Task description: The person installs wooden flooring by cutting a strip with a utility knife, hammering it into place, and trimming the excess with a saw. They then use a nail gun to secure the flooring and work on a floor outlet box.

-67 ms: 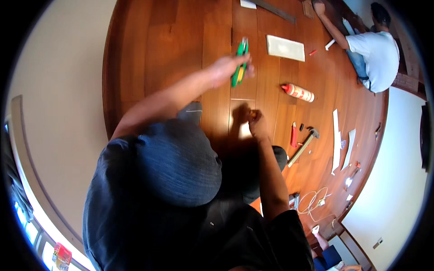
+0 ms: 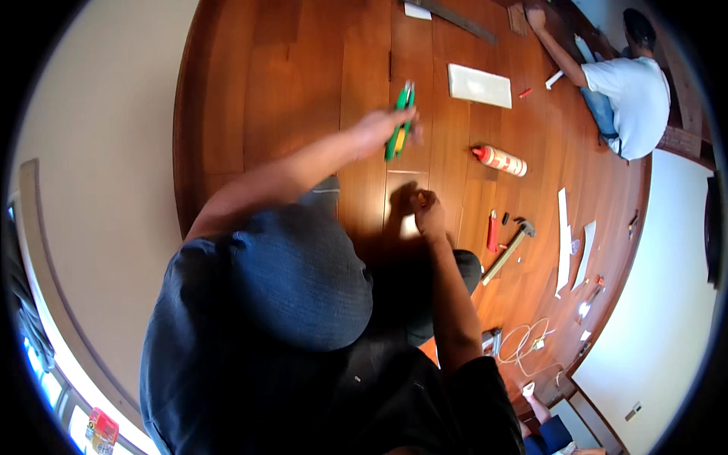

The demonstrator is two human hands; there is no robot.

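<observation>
My left hand (image 2: 383, 130) is closed around a green hand tool (image 2: 402, 114) with a yellow part and a metal tip, held over the wooden floor with the tip pointing away from me. Whether it is a cutter or pliers is not clear. Close to my knees, my right hand (image 2: 431, 216) is bent low over the floorboards, its fingers pinched on a small orange piece (image 2: 422, 199) that is mostly hidden. A red-capped squeeze bottle (image 2: 500, 161) lies to the right of both hands. Beyond it rests a flat, whitish rectangular board (image 2: 480, 86).
At right lie a red utility knife (image 2: 493, 230), a hammer (image 2: 509, 251), white strips (image 2: 563, 243) and a coiled cable (image 2: 523, 343). A long metal bar (image 2: 459, 23) is at the far side. One person (image 2: 626, 91) crouches far right; another's leg (image 2: 540, 409) shows lower right.
My left hand has come slightly nearer to me with the green tool. My right hand stays in almost the same place, still pinched.
</observation>
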